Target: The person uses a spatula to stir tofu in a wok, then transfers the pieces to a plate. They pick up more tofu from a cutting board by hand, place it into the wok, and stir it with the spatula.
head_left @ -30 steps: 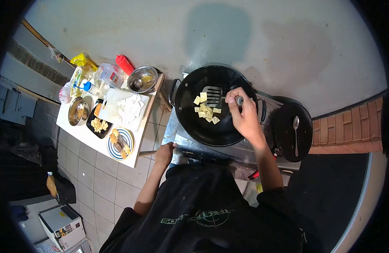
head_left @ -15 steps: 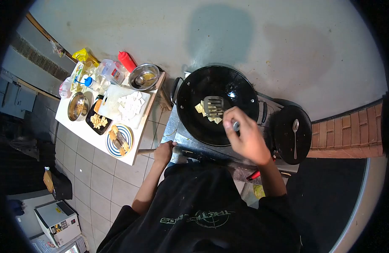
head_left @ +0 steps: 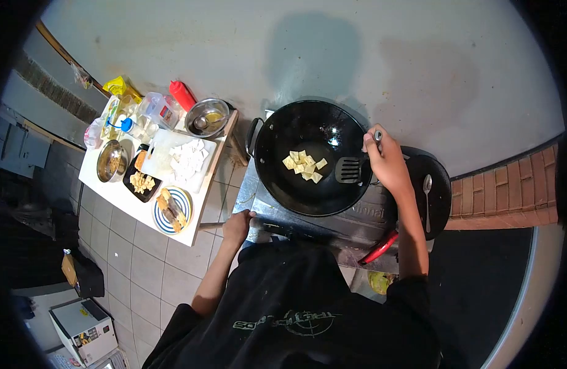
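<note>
My right hand is closed round the handle of a slotted spatula. The spatula's head lies inside the right wall of a large black wok. Pale yellow cubes, perhaps tofu, sit in a loose cluster at the wok's middle, left of the spatula and apart from it. My left hand is curled at the front left corner of the metal stove; what its fingers grip, if anything, is hidden.
At left, a white table holds a cutting board with white pieces, a striped plate, steel bowls, a black tray and a red bottle. Right of the wok, a spoon lies on a black pan with a red handle.
My right hand has moved right and up with the spatula, whose head has left the cubes for the wok's right side. More cubes now show. My left hand stays at the stove corner.
</note>
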`<action>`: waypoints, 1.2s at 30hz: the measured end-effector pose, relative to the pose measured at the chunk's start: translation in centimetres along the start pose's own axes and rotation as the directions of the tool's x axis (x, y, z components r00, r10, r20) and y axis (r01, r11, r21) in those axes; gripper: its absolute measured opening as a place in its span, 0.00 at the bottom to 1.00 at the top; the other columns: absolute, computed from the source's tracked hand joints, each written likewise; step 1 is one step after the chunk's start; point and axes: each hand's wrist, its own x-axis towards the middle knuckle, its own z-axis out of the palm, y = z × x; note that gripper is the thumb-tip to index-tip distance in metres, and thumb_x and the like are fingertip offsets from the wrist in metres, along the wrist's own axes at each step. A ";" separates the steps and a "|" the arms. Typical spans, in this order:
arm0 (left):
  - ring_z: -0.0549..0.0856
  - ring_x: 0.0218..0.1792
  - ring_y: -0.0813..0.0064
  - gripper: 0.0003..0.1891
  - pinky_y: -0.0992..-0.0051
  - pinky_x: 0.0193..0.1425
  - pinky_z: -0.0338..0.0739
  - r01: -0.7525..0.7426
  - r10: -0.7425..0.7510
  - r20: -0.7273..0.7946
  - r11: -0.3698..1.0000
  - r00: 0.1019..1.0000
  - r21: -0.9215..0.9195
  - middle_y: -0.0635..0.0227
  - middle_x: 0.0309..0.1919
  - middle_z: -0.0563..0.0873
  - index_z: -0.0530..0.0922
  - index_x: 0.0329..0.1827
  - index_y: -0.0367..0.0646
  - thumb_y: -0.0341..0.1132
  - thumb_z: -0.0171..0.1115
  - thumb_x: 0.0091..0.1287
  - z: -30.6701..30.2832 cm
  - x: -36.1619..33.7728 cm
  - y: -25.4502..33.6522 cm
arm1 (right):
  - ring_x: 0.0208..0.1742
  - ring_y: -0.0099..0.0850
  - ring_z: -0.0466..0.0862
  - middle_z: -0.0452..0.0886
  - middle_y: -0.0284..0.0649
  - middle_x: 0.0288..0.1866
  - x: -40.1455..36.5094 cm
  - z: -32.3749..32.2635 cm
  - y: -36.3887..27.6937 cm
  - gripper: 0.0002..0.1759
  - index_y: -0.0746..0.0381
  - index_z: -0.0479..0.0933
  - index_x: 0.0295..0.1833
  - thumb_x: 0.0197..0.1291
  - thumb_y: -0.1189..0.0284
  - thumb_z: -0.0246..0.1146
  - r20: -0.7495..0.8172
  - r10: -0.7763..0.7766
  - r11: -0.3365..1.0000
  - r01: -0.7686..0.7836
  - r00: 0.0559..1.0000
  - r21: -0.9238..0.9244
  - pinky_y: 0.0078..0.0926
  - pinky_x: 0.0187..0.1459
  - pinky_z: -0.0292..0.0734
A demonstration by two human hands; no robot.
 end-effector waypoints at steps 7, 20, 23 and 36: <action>0.84 0.43 0.41 0.23 0.46 0.46 0.76 0.007 -0.007 -0.012 1.000 1.000 -0.006 0.45 0.37 0.86 0.83 0.45 0.47 0.55 0.47 0.74 -0.2 -0.3 0.3 | 0.22 0.21 0.69 0.74 0.32 0.23 0.0 2.8 3.4 0.14 0.63 0.69 0.31 0.71 0.68 0.55 0.000 0.024 0.954 -0.023 1.000 0.300 0.24 0.27 0.64; 0.87 0.36 0.50 0.25 0.48 0.42 0.77 -0.024 0.024 -0.018 1.000 1.000 0.002 0.56 0.23 0.85 0.82 0.42 0.44 0.56 0.45 0.75 0.9 0.4 -1.0 | 0.19 0.19 0.74 0.74 0.32 0.22 -3.7 6.5 4.2 0.21 0.63 0.74 0.30 0.75 0.62 0.54 0.039 0.295 0.682 -0.239 0.955 0.691 0.18 0.19 0.67; 0.85 0.41 0.42 0.22 0.48 0.44 0.78 0.022 -0.021 0.056 1.000 0.998 -0.021 0.46 0.35 0.86 0.83 0.44 0.46 0.54 0.47 0.74 0.4 0.5 -0.7 | 0.19 0.21 0.75 0.75 0.33 0.24 -3.6 7.0 4.7 0.20 0.64 0.74 0.30 0.74 0.62 0.54 0.054 0.296 0.618 -0.235 0.954 0.750 0.19 0.20 0.68; 0.84 0.42 0.41 0.24 0.45 0.43 0.76 -0.034 0.034 -0.020 0.999 0.999 -0.003 0.46 0.35 0.86 0.81 0.45 0.47 0.56 0.45 0.75 0.6 0.1 -0.7 | 0.22 0.21 0.78 0.78 0.36 0.28 -3.0 7.2 4.0 0.17 0.67 0.80 0.43 0.73 0.64 0.54 0.191 0.397 0.709 -0.432 0.898 0.558 0.20 0.24 0.75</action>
